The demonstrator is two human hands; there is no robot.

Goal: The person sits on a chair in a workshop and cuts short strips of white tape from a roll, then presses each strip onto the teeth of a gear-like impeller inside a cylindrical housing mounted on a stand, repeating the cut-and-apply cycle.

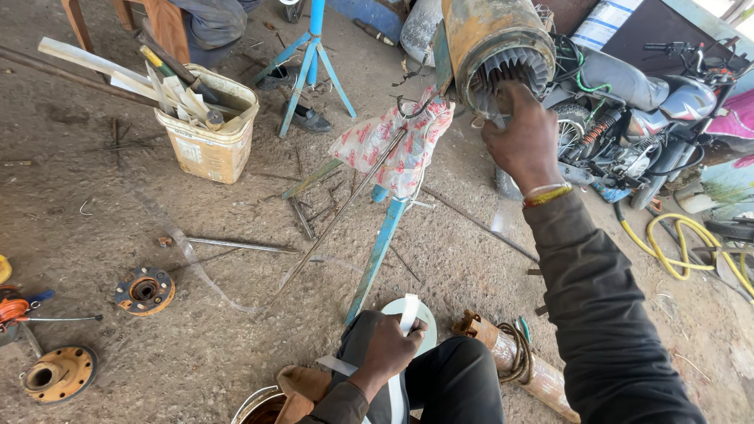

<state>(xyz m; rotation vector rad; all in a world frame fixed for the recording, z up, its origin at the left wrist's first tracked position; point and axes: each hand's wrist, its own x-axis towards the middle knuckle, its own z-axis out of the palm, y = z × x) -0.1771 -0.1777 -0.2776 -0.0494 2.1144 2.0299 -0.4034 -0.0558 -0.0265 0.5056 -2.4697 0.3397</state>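
Note:
My right hand (522,137) reaches up to the open end of a rusty cylindrical motor stator (499,43), fingers pressed at its slotted core (503,74). The stator rests on a blue metal stand (385,235) with a flowered cloth bag (393,145) hanging from it. My left hand (389,349) rests on my knee and pinches a strip of white insulating paper (408,310); a round roll of it (424,318) lies just behind the hand.
A cream bucket (212,129) full of sticks and tools stands at the left. Orange flanges (145,290) (59,373) lie on the dirt floor. A motorcycle (636,110) is parked at the right, a yellow hose (683,243) beside it. A rusty tube (522,365) lies by my leg.

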